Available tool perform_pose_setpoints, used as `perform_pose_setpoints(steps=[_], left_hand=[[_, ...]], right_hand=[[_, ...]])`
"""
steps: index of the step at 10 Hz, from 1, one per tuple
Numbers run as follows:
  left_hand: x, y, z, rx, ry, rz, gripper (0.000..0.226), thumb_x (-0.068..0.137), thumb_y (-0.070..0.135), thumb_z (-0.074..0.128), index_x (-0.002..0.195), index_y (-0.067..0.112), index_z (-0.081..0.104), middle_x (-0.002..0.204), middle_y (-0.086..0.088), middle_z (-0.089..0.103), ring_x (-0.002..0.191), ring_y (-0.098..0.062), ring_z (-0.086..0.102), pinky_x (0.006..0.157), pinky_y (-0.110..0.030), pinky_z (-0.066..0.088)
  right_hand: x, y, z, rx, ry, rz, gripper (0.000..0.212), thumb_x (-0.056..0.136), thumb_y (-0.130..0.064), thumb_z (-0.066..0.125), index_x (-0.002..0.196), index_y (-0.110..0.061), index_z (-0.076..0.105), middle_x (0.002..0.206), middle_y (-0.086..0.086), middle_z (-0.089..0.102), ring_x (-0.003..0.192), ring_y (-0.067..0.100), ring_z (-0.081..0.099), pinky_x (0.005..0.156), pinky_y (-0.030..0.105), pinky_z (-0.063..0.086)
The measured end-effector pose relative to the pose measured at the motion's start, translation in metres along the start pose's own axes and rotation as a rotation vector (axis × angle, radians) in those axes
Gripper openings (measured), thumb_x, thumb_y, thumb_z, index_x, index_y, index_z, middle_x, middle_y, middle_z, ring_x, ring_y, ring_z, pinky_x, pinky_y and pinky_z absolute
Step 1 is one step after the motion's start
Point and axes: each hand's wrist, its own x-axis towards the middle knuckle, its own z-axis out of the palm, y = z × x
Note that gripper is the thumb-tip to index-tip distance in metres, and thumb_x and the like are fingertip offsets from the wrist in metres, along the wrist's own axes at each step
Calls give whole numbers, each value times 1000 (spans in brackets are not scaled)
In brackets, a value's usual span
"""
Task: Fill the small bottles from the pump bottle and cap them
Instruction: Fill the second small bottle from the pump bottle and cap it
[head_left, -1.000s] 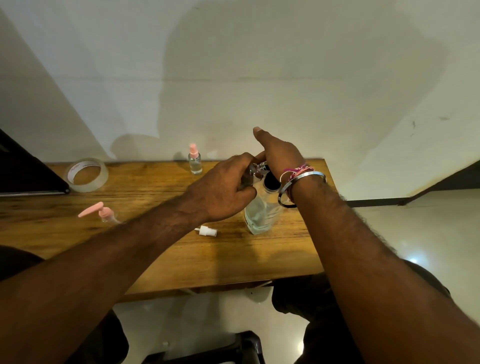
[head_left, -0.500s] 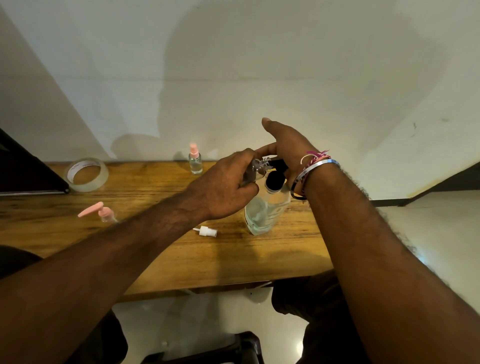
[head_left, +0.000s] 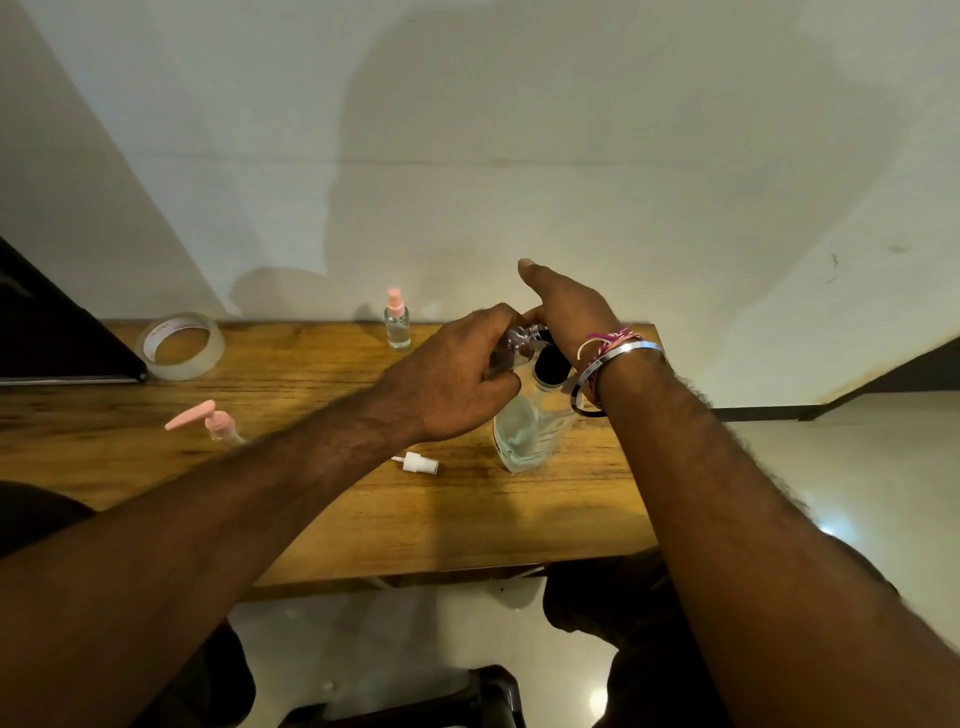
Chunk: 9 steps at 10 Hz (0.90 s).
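Left-hand grip around small bottle

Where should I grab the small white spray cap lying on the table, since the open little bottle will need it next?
Pinch the white spray cap across its wider ribbed collar, coming down from above. It lies on its side on the table, thin tube end pointing left, nothing close beside it. The collar is the thickest, firmest part; the tube looks too slim to hold steadily.

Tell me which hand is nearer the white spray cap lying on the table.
Left. The left hand hovers just above-behind the white spray cap; the right hand is farther, beyond the large bottle.
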Motion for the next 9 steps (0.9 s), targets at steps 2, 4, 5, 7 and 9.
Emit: perform_pose_setpoints(steps=[2, 4, 5, 7, 9], left_hand=[[1, -2, 3, 9, -14, -6, 31, 91, 16, 66, 121, 17, 57, 102, -1, 64, 91, -18, 63, 78, -46, 56], [0, -4, 4, 6, -19, -18, 35, 92, 18, 67, 125, 20, 56, 107, 1, 64, 95, -15, 63, 79, -40, 57], [0, -3, 3, -27, -6, -19, 36, 92, 17, 66, 126, 19, 56, 108, 2, 64, 95, -10, 63, 76, -32, 54], [0, -1, 1, -40, 14, -11, 32, 92, 15, 66, 122, 18, 55, 101, 4, 63, 89, -10, 62, 68, -29, 50], [-1, 0, 0, -25, 12, 5, 33, 92, 16, 66, 123, 18, 55, 100, 3, 64, 88, -13, 63, 68, -35, 54]], right_hand=[[6, 1, 3, -316, -10, -94, 61, 107, -48, 22, 134, -7, 60, 130, 24, 61, 122, 40, 56, 100, 41, 42], [5, 0, 6, -356, -13, -61, 73, 105, -54, 14, 137, -4, 57, 134, 25, 58, 109, 39, 54, 99, 38, 40], [5, 1, 3, -181, -32, -74, 60, 102, -57, 34, 118, -11, 68, 119, 18, 69, 94, 30, 61, 93, 40, 47], [-3, -10, -9, 23, -113, 70, 60, 95, -67, 43, 111, -15, 67, 85, 3, 69, 60, 15, 63, 61, 29, 40], [-2, -15, -10, 96, -116, 32, 54, 97, -65, 42, 135, -28, 52, 94, 5, 73, 73, 20, 69, 68, 34, 45]])
